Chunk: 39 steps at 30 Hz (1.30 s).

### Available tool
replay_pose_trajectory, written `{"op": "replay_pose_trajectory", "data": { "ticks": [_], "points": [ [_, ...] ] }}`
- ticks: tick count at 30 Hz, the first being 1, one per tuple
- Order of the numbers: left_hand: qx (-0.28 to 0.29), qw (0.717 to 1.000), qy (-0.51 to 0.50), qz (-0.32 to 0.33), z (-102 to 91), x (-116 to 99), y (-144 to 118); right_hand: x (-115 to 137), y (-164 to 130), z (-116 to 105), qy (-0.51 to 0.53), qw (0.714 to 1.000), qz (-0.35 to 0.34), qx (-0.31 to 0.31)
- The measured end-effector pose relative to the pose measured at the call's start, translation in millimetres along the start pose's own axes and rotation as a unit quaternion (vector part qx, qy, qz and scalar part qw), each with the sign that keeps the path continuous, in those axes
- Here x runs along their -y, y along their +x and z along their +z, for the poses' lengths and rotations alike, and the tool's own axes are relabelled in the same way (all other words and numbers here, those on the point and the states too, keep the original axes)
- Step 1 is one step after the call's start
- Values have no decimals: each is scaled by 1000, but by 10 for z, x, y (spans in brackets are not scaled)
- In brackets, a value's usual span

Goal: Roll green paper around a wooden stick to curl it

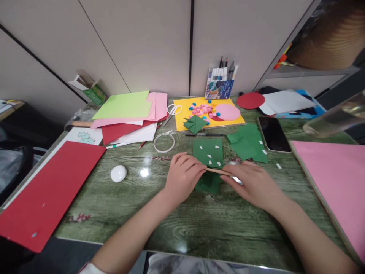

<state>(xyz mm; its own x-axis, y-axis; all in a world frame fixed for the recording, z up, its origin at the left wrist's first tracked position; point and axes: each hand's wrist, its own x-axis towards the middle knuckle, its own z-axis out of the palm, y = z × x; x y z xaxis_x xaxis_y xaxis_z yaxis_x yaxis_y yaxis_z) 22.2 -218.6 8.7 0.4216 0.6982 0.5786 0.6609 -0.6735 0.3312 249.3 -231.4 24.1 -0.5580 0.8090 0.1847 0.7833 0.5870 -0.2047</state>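
My left hand and my right hand pinch a thin light-brown wooden stick from its two ends. It lies nearly level, tilted slightly down toward the right, and the fingers cover its tips. Just beyond it is a green paper square with several small white strips on it. Below the stick, more dark green paper shows, partly hidden by it and the hands. Beyond my right hand lie overlapping green sheets, also with white bits. A folded green paper piece rests farther back.
Yellow paper with pink and blue balls lies at the back, near scissors and a tape roll. A phone and pink board are right; red card and a white round object are left.
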Motion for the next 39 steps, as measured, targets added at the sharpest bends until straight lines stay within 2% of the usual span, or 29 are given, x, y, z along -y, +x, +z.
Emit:
{"op": "replay_pose_trajectory", "data": {
  "ticks": [6,14,19,24,39],
  "points": [
    [29,1000,-7,-9,-32,-31,24,-14,6,-16,-15,1000,-18,-4],
    [-29,994,46,96,-48,-10,-11,-26,1,-34,4,1000,-11,0],
    [-49,989,62,125,-62,3,-16,-19,8,-50,10,1000,-10,4],
    [-59,991,55,104,-61,1,-20,-27,6,-34,2,1000,-18,-14],
    [-1,998,63,-5,-21,-87,31,-40,38,-41,-36,989,-50,-134]
  ]
}}
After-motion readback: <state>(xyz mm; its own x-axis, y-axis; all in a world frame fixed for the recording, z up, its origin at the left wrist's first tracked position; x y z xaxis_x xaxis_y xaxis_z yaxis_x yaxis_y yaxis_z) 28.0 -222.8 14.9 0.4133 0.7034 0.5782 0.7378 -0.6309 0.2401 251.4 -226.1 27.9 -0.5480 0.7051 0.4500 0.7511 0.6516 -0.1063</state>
